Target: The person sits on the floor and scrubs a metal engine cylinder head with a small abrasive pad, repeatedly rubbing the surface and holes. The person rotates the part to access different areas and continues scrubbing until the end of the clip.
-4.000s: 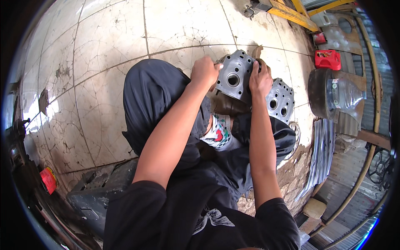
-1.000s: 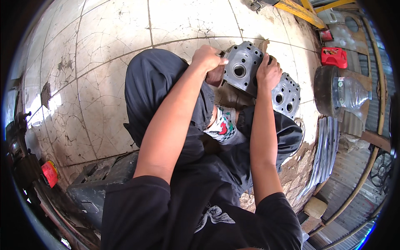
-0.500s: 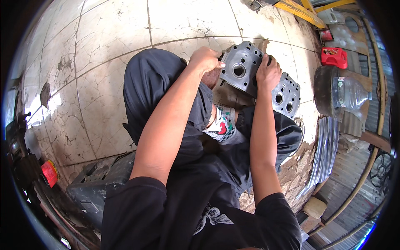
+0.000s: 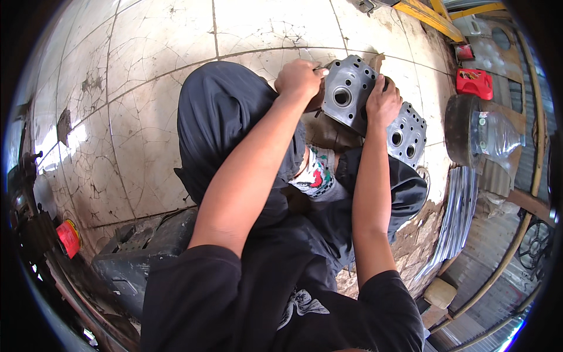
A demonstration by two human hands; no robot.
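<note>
A grey metal cylinder head (image 4: 350,97) with round ports and bolt holes is tilted up off the tiled floor, beyond my legs. At its left edge my left hand (image 4: 300,79) grips it with bent fingers, the thumb near the top face. My right hand (image 4: 384,104) is wrapped over its right edge, fingers curled. Just right of that hand lies a similar grey cylinder head (image 4: 407,135), partly covered by my forearm and knee. My right hand hides where the two meet, so I cannot fully tell if they touch.
Cracked pale tiles (image 4: 146,129) surround me. At the right are a red jug (image 4: 474,83), a dark round container (image 4: 460,129), a clear plastic bottle (image 4: 498,134) and corrugated sheets (image 4: 450,217). A black case (image 4: 146,252) and a red can (image 4: 69,237) stand at the left.
The gripped cylinder head has shifted slightly right and tilted more, with my left hand moving along with it. The other cylinder head has hardly moved, and the whole view has drifted a little.
</note>
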